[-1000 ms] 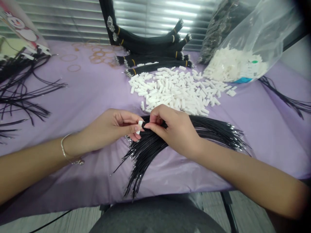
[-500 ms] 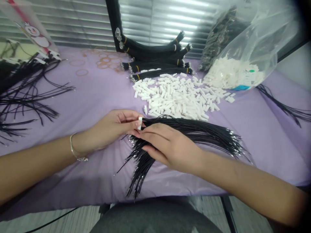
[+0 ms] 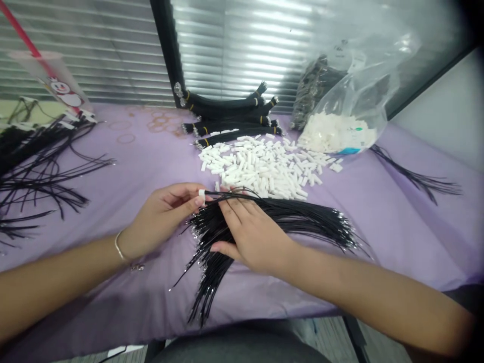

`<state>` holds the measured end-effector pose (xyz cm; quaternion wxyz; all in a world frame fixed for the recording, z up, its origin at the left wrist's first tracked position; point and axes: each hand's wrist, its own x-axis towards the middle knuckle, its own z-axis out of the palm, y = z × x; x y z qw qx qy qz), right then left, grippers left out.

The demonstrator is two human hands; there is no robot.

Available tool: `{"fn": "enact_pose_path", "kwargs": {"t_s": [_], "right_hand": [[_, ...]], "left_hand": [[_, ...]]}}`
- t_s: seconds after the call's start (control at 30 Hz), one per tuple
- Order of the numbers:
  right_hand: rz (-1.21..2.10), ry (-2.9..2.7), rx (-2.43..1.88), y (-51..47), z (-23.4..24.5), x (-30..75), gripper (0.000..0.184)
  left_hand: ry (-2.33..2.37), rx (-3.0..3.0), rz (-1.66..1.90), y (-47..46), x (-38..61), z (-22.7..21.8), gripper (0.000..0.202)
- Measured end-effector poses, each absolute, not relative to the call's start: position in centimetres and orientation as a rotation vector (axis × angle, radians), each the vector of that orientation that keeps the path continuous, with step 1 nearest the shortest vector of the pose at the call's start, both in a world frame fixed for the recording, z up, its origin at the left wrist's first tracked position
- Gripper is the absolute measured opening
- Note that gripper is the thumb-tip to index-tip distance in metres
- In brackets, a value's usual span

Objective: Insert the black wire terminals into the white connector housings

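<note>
Surface: The tabletop is covered by a lilac cloth, creased toward the front edge.

Room: Slatted window blinds fill the background, lit from behind and divided by a black upright frame. A grey seat shows at the bottom edge, in front of the tabletop.

Far side: Banded bundles of black cord lie in a stack against the frame. A loose pile of white connectors sits directly in front of them. To the right, a clear plastic bag holds more white connectors, beside a dark bag of small metal parts.

Left side: A plastic cup with a snowman print and a red straw stands at the far corner. Loose black wires spread below it, and thin tan rings lie on the cloth to their right.

Right side: A small bunch of black wires lies apart from the other items.

Left hand: The left hand is raised, grasping a white connector between thumb and forefinger. A thin bracelet circles the wrist.

Right hand: The right hand lies open, fingers spread over the wires.

Work item: A fanned bundle of black wires rests on the cloth under the right hand, its tips pointing right and toward the seat.
</note>
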<state>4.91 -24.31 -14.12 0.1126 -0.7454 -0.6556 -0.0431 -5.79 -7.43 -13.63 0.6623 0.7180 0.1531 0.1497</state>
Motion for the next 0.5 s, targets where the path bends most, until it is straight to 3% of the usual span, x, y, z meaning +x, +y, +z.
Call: {"fn": "enact_pose_path", "kwargs": {"t_s": [0.5], "right_hand": [[0.016, -2.003, -2.082, -24.68, -14.39, 4.3, 0.09]], "left_hand": [[0.371, 1.438, 0.21, -7.38, -5.67, -13.07, 0.013]]}}
